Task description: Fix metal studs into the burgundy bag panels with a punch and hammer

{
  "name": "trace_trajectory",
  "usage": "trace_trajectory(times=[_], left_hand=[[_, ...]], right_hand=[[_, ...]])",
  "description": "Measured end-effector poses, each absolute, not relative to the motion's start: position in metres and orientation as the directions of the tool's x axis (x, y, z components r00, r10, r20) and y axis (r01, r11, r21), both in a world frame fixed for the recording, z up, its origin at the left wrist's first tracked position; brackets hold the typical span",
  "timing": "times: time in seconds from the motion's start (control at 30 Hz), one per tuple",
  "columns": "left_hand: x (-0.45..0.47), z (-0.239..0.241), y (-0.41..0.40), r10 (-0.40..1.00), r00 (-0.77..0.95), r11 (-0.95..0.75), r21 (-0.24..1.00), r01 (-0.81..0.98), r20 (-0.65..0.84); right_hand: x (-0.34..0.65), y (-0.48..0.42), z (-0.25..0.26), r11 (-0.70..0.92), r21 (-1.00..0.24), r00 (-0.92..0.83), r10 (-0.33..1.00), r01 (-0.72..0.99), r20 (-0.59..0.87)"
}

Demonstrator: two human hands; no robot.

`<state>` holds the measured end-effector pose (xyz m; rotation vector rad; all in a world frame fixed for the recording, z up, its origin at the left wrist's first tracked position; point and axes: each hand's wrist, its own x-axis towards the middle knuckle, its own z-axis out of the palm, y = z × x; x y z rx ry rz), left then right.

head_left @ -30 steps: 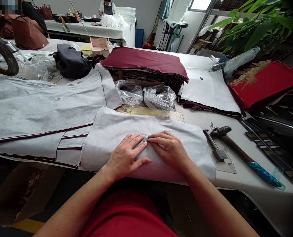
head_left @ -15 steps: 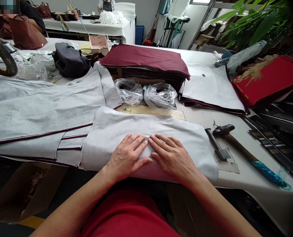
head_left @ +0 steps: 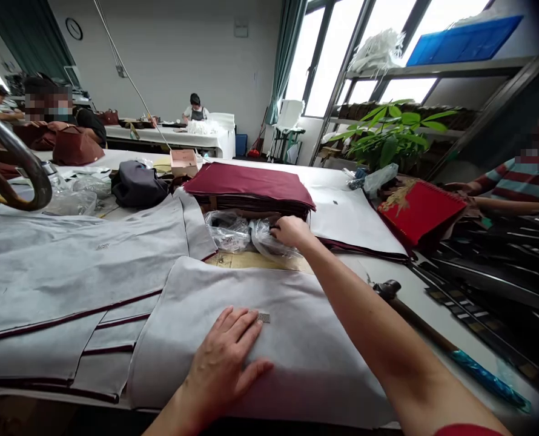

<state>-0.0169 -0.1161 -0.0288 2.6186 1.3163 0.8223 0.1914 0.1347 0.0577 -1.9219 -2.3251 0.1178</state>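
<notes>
My left hand (head_left: 226,357) lies flat with fingers stretched on a pale grey sheet (head_left: 315,357), apparently the back of leather, beside a small dark printed patch (head_left: 263,318). Reaching forward, my right hand (head_left: 293,231) is at a clear plastic bag (head_left: 264,241) with its fingers curled in. Something dark shows at the fingertips, but what they grip is hidden. A second clear bag (head_left: 228,235) sits just left of it. Behind both bags rises a thick stack of burgundy sheets (head_left: 255,184).
More grey sheets with burgundy edges (head_left: 69,266) spread at left. To the right lie a hammer (head_left: 421,324), a pale sheet stack (head_left: 355,218) and a red spiral-bound book (head_left: 424,212). A metal hook (head_left: 37,181) juts in at left. People sit farther off; another stands at right.
My right hand has left the grey sheet and moved forward to the right plastic bag. My left hand stays flat on the sheet. The view has tilted upward.
</notes>
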Motion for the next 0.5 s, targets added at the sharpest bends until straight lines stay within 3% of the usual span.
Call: trace_trajectory(times=[0.17, 0.5], left_hand=[[-0.016, -0.028, -0.116, 0.753, 0.464, -0.628, 0.302, 0.717, 0.466], [-0.016, -0.033, -0.113, 0.729, 0.456, -0.638, 0.267, 0.722, 0.51]], right_hand=[[0.189, 0.159, 0.045, 0.112, -0.086, -0.119, 0.99, 0.99, -0.081], [0.194, 0.151, 0.041, 0.119, -0.076, -0.121, 0.992, 0.99, -0.021]])
